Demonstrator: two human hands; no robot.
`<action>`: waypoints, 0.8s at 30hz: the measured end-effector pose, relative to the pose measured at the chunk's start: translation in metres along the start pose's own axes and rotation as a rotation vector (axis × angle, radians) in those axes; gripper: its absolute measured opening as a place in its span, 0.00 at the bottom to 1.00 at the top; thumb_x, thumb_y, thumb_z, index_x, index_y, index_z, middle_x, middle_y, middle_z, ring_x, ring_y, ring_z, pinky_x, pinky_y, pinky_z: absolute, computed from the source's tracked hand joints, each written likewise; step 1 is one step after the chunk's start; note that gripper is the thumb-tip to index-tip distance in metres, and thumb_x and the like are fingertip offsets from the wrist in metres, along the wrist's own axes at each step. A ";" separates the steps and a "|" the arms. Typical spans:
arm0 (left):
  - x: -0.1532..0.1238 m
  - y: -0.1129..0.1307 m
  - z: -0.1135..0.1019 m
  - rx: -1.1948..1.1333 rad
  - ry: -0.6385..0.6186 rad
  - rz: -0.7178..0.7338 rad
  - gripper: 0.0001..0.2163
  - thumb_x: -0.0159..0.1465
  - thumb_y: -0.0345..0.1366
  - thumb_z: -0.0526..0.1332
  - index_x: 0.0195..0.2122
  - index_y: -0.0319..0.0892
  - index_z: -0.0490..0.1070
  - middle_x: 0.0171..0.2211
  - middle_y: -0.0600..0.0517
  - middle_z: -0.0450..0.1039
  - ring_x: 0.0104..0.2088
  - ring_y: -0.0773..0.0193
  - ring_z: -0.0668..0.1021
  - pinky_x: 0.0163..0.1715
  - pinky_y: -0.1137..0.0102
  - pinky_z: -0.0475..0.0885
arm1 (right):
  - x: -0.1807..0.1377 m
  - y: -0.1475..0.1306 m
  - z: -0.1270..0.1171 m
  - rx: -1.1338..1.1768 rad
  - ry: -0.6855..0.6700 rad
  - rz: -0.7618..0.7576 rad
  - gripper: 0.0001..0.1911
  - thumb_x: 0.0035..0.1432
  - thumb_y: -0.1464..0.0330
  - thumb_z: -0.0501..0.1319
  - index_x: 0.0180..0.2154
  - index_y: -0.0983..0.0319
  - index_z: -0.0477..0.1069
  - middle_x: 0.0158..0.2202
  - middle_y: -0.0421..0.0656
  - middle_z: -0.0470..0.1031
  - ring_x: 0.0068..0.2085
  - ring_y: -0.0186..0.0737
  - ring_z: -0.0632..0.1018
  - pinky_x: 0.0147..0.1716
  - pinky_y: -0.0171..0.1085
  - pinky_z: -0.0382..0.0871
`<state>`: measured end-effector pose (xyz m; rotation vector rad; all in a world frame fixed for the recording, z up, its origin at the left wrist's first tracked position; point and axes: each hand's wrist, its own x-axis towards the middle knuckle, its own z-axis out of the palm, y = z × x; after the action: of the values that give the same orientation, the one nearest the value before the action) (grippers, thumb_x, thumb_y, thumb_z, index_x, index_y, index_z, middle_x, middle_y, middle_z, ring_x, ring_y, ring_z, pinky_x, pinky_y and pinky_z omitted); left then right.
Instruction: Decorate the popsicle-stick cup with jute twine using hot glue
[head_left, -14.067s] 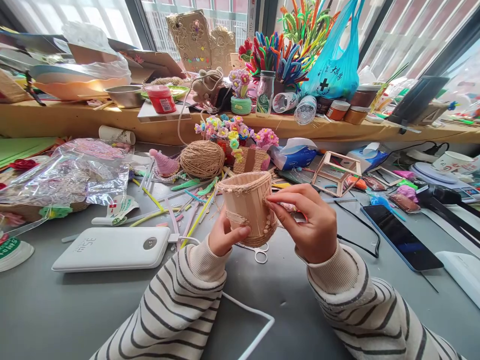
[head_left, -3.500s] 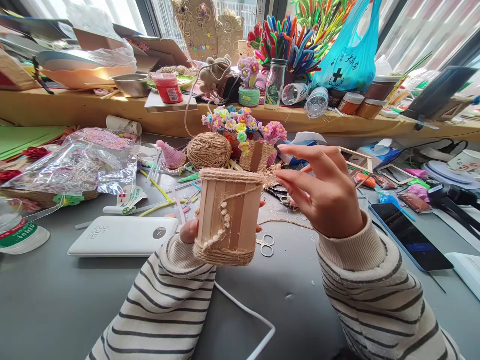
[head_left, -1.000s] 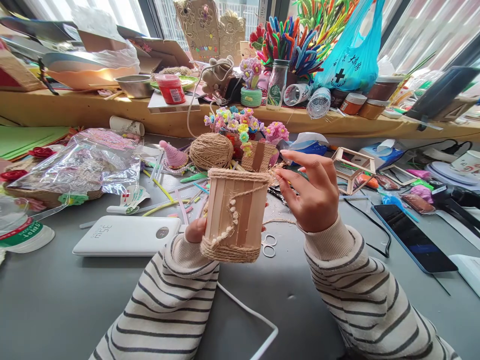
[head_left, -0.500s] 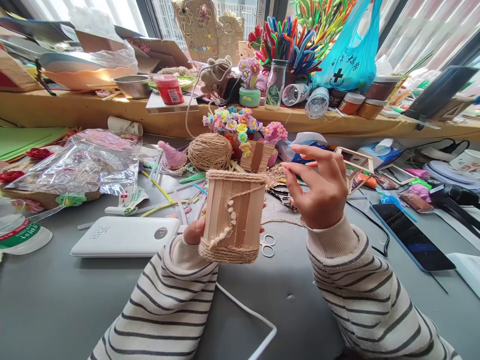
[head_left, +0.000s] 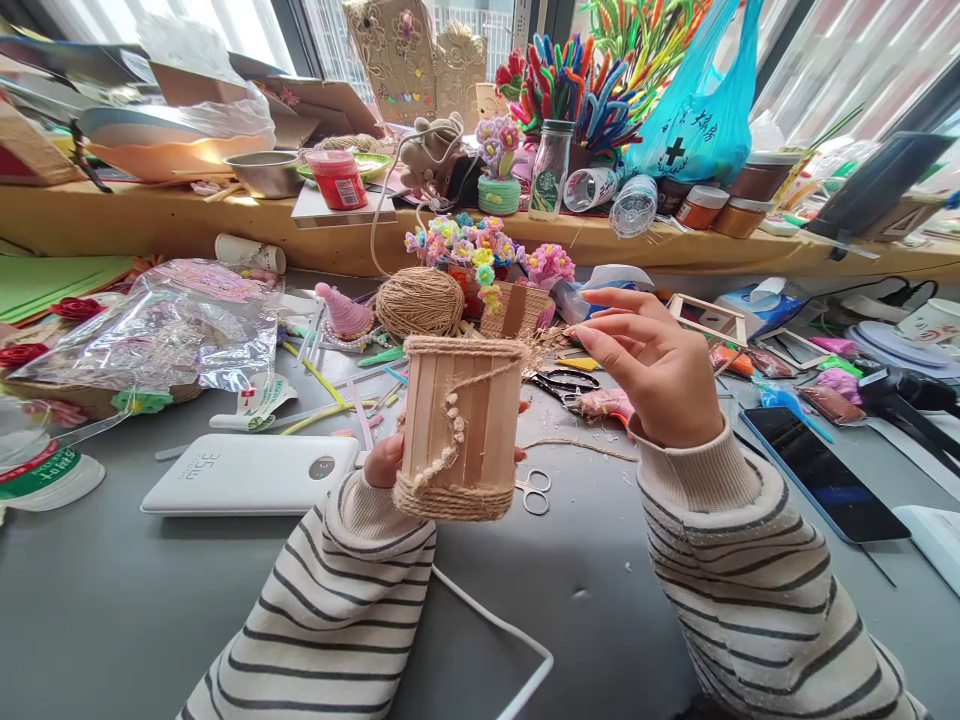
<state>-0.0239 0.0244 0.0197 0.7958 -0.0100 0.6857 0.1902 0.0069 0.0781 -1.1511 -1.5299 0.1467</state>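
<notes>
My left hand (head_left: 384, 462) is wrapped round a craft-stick cup (head_left: 491, 425), its thumb at the left side and fingertips showing at the right. Twine binds the cup's rim and base, and a twine strand with small pale beads or buds winds across the front. To the right of the cup, my right hand (head_left: 660, 370) hovers with thumb and index finger pinched together and the other fingers stretched out. Whatever is in that pinch is too small to make out. Dry, straw-like fibres (head_left: 549, 345) show between the cup and these fingertips.
Behind the cup lies a ball of twine (head_left: 420, 303). Small scissors (head_left: 534, 490) and black-handled scissors (head_left: 562, 383) rest to its right. A white power bank (head_left: 251, 475) is at left, a phone (head_left: 825, 475) at right. Jars and pipe cleaners (head_left: 577, 95) crowd the ledge.
My right hand has moved a little to the right, away from the cup, uncovering the black-handled scissors. The cup in my left hand has shifted slightly left.
</notes>
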 end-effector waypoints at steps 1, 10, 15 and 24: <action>0.000 0.000 0.000 0.000 0.006 -0.002 0.32 0.49 0.46 0.63 0.55 0.40 0.60 0.53 0.41 0.65 0.43 0.48 0.75 0.42 0.58 0.70 | 0.000 0.000 0.000 0.016 -0.006 0.021 0.03 0.49 0.69 0.62 0.28 0.60 0.75 0.42 0.45 0.73 0.45 0.41 0.74 0.34 0.38 0.76; -0.001 0.003 -0.002 0.093 0.093 -0.024 0.33 0.46 0.49 0.63 0.54 0.43 0.61 0.54 0.41 0.63 0.40 0.47 0.75 0.40 0.52 0.69 | 0.001 -0.002 -0.002 0.008 -0.057 0.065 0.04 0.49 0.69 0.62 0.28 0.61 0.75 0.42 0.46 0.73 0.45 0.41 0.74 0.34 0.38 0.76; 0.000 0.001 -0.003 0.088 0.047 0.006 0.33 0.48 0.49 0.62 0.55 0.43 0.59 0.53 0.42 0.64 0.41 0.49 0.75 0.39 0.56 0.69 | 0.001 0.000 -0.003 -0.001 -0.076 0.073 0.02 0.48 0.69 0.63 0.27 0.61 0.74 0.43 0.46 0.72 0.45 0.40 0.74 0.34 0.37 0.76; -0.001 -0.002 -0.008 0.115 0.030 0.054 0.36 0.49 0.53 0.58 0.58 0.45 0.52 0.53 0.45 0.65 0.41 0.51 0.75 0.40 0.59 0.66 | 0.004 -0.001 -0.009 -0.157 -0.075 0.029 0.05 0.50 0.67 0.60 0.26 0.61 0.73 0.40 0.46 0.73 0.44 0.41 0.73 0.34 0.39 0.72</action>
<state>-0.0254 0.0284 0.0127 0.8983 0.0362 0.7544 0.1975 0.0043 0.0847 -1.3047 -1.6134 0.0918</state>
